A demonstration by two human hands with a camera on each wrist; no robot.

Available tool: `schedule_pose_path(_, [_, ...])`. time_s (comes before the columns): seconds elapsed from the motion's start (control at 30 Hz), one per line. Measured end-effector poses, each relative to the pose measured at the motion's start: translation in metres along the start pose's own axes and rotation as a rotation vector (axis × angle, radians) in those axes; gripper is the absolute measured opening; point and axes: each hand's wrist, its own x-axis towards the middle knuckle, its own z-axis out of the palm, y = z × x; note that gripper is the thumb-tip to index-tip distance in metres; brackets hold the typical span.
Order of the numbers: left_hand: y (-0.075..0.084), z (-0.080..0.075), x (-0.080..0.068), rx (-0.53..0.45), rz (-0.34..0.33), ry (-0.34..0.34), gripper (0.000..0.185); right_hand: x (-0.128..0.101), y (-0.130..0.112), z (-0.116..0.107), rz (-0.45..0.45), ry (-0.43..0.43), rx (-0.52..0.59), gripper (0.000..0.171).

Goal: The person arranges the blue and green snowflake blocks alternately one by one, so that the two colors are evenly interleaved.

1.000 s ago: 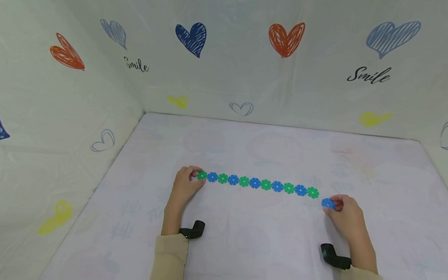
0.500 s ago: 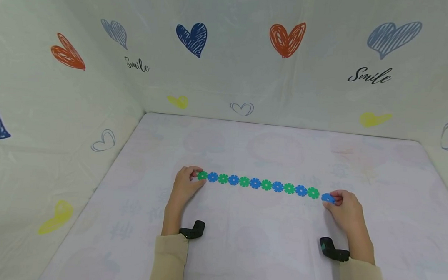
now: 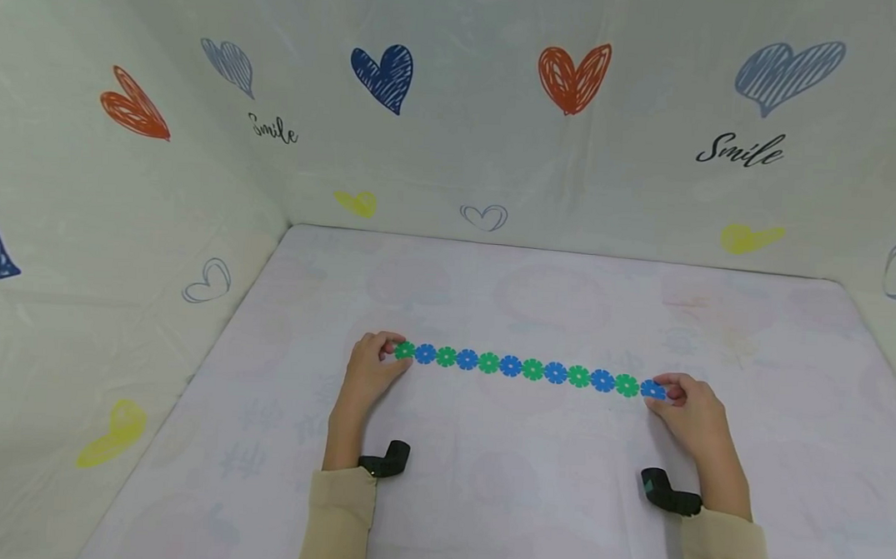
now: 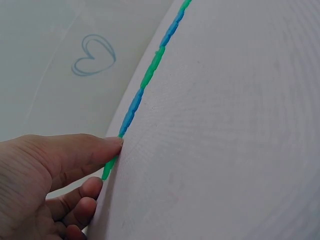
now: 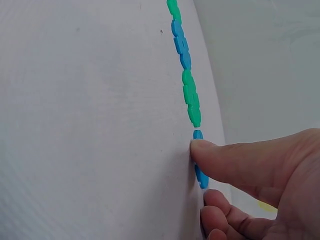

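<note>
A row of flat, flower-shaped plastic discs, green and blue by turns, runs across the white table in the head view, with a blue disc (image 3: 510, 366) near its middle. At the row's left end my left hand (image 3: 372, 364) pinches the end green disc (image 4: 109, 166) between thumb and fingers. My right hand (image 3: 691, 413) pinches a blue disc (image 5: 198, 134) at the other end, thumb across its near side. A narrow gap shows in the right wrist view between that disc and the last green disc (image 5: 191, 97). Fingers hide part of both end discs.
The white table (image 3: 528, 500) has faint printed patterns. A pale curtain-like wall (image 3: 453, 163) with printed hearts and lettering stands behind it and at the sides. Black wrist cameras (image 3: 387, 460) sit on both forearms, below beige sleeves (image 3: 338, 516).
My right hand has moved forward and slightly left with the blue disc, bringing it level with the row's right end, close to the last green disc. The left hand has stayed in place.
</note>
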Motion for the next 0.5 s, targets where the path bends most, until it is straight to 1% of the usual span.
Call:
schedule_pose_path(0.3, [-0.0001, 0.0006, 0.0002, 0.005, -0.008, -0.005, 0.033, -0.0009, 0.0005, 0.0005, -0.018, 0.002, -0.009, 0.038])
schedule_pose_path(0.5, [0.0031, -0.0006, -0.0018, 0.012, -0.004, 0.001, 0.034, -0.0001, 0.0009, -0.0001, -0.012, -0.026, 0.003, 0.040])
